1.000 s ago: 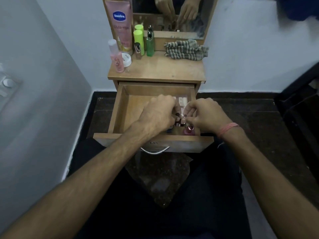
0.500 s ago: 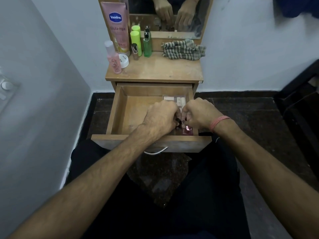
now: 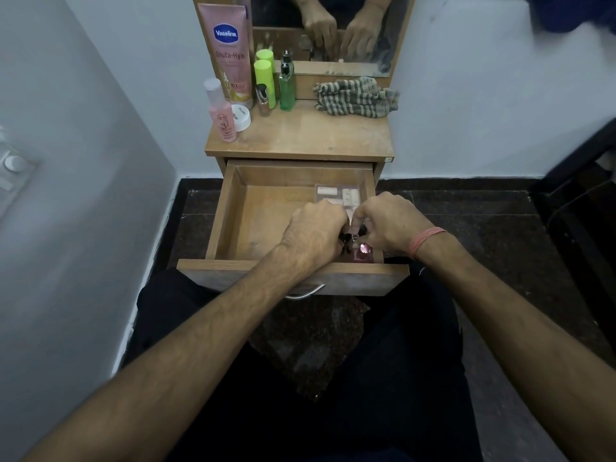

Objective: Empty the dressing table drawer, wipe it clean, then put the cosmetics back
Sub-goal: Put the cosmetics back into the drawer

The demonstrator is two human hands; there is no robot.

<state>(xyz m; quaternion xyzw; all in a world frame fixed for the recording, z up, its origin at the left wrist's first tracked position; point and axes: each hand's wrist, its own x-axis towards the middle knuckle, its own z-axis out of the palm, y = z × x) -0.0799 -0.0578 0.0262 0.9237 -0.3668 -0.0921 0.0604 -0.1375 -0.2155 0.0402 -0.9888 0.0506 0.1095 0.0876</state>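
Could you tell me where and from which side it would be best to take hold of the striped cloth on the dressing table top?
Probably pinch the striped cloth at a raised fold near its middle, coming from above and in front. It lies crumpled and loose at the back right of the table top, right below the mirror, so there is no way in from behind, and the bottles stand well to its left.
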